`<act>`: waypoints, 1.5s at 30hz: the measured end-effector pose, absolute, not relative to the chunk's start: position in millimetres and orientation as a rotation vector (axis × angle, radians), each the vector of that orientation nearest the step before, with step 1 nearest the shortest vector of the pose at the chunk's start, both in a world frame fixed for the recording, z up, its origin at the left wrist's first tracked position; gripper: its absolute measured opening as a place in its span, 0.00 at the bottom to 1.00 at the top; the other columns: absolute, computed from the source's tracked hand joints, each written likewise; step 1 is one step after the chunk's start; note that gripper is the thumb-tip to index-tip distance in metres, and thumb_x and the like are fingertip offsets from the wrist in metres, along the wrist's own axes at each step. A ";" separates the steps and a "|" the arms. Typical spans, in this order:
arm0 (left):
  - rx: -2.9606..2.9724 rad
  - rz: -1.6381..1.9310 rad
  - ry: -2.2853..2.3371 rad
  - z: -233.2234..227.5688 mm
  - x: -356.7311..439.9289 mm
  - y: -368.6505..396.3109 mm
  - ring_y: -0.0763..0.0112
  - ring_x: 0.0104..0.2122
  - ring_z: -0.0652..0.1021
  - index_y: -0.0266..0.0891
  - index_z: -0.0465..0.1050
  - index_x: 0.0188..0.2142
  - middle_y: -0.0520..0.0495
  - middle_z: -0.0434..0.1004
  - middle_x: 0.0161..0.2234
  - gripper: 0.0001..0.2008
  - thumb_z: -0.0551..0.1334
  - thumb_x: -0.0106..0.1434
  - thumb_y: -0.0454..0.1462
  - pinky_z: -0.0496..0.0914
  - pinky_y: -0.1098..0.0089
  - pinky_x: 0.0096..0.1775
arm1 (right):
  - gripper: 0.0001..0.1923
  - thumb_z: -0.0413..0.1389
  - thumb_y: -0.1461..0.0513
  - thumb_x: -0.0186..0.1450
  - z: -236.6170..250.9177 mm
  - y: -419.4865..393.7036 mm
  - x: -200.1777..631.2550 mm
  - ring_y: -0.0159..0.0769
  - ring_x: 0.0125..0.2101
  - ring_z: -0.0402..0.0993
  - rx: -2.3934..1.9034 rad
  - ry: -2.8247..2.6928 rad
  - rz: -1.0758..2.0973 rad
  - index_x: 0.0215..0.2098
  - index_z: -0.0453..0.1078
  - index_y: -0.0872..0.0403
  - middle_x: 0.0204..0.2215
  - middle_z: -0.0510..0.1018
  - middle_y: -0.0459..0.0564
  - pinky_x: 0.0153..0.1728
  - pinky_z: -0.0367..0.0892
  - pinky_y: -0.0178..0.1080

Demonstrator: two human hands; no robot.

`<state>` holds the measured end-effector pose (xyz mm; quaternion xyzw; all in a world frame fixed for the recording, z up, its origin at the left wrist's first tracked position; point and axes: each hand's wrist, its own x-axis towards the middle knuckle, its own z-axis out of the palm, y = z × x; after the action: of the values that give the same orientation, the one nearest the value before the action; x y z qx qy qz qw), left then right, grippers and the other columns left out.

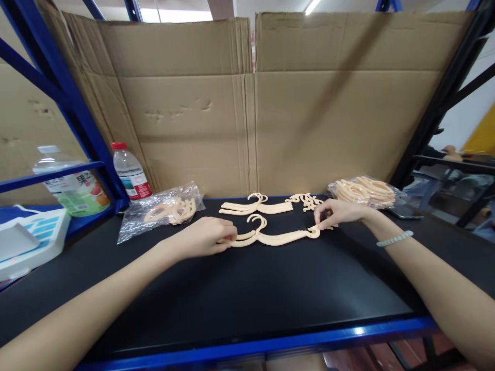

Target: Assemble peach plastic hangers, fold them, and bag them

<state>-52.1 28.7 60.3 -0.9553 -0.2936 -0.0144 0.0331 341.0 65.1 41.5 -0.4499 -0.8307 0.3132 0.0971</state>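
A cream plastic clothes hanger (281, 239) with a double hook lies flat on the black tabletop in front of me. My left hand (216, 234) is closed on its left end, fingers pressed together. At the opposite end, my right hand (335, 212) pinches a small cream plastic piece (314, 232) with a rounded end, which meets the tip of the hanger's right arm. Whether the two are joined I cannot tell. Just behind lies a stack of similar hangers (275, 208), and right of it a loose heap of small cream pieces (305, 200).
A clear bag of cream parts (166, 208) lies at the left, another bag (363, 191) at the right beside a phone (405, 211). Two bottles, one red-capped (131, 172), and a white-and-blue device (34, 242) stand left. A cardboard wall (193, 113) closes the back.
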 end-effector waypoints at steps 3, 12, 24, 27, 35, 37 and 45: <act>-2.917 -0.038 -0.881 59.2 -52.8 30.1 0.70 0.30 0.74 0.39 0.69 0.31 0.51 0.72 0.31 0.07 0.55 0.58 0.28 0.62 0.73 0.32 | 0.16 0.64 0.50 0.52 42.7 61.8 336.9 0.31 0.24 0.66 -1.321 -2.485 0.930 0.28 0.76 0.56 0.24 0.74 0.46 0.26 0.58 0.35; -2.821 -0.061 -0.921 59.6 -53.3 28.4 0.66 0.35 0.74 0.39 0.68 0.37 0.47 0.70 0.39 0.10 0.58 0.54 0.29 0.65 0.72 0.33 | 0.15 0.61 0.52 0.55 45.8 54.3 317.3 0.36 0.32 0.68 -1.308 -2.484 0.707 0.32 0.75 0.55 0.30 0.75 0.49 0.31 0.62 0.36; -2.882 -0.015 -0.992 55.5 -56.7 30.3 0.65 0.38 0.76 0.40 0.69 0.43 0.47 0.73 0.40 0.12 0.54 0.60 0.30 0.68 0.69 0.39 | 0.12 0.59 0.57 0.58 25.8 40.3 278.7 0.34 0.30 0.65 -1.074 -2.576 0.598 0.39 0.74 0.54 0.33 0.74 0.49 0.30 0.62 0.35; -2.871 -0.031 -0.961 53.5 -56.1 31.4 0.66 0.37 0.76 0.40 0.70 0.40 0.47 0.73 0.38 0.10 0.53 0.63 0.31 0.68 0.69 0.39 | 0.10 0.59 0.59 0.58 24.7 42.7 279.3 0.33 0.28 0.64 -1.085 -2.560 0.575 0.38 0.74 0.55 0.31 0.74 0.49 0.28 0.61 0.35; -2.791 -0.062 -0.968 49.5 -52.5 31.1 0.66 0.34 0.76 0.39 0.70 0.38 0.46 0.73 0.37 0.08 0.54 0.62 0.32 0.68 0.69 0.36 | 0.11 0.57 0.60 0.58 21.6 45.6 279.6 0.33 0.28 0.64 -1.083 -2.533 0.554 0.38 0.73 0.57 0.31 0.73 0.50 0.28 0.61 0.34; -2.785 -0.063 -0.964 49.2 -52.3 31.1 0.65 0.34 0.76 0.39 0.70 0.37 0.46 0.73 0.36 0.08 0.54 0.61 0.32 0.68 0.68 0.36 | 0.11 0.57 0.61 0.58 21.9 45.4 279.3 0.33 0.28 0.64 -1.089 -2.538 0.540 0.38 0.74 0.56 0.31 0.73 0.49 0.28 0.61 0.34; -2.762 -0.201 -0.891 47.2 -46.4 28.1 0.59 0.42 0.75 0.36 0.66 0.48 0.42 0.74 0.45 0.19 0.56 0.55 0.30 0.68 0.62 0.43 | 0.10 0.57 0.62 0.57 23.8 43.4 277.7 0.32 0.27 0.64 -1.117 -2.536 0.525 0.38 0.73 0.56 0.31 0.73 0.49 0.27 0.61 0.34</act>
<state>-46.4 28.1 47.2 -0.9430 -0.3042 -0.0687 0.1159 277.7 43.4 23.8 -0.3909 -0.8876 0.1839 0.1600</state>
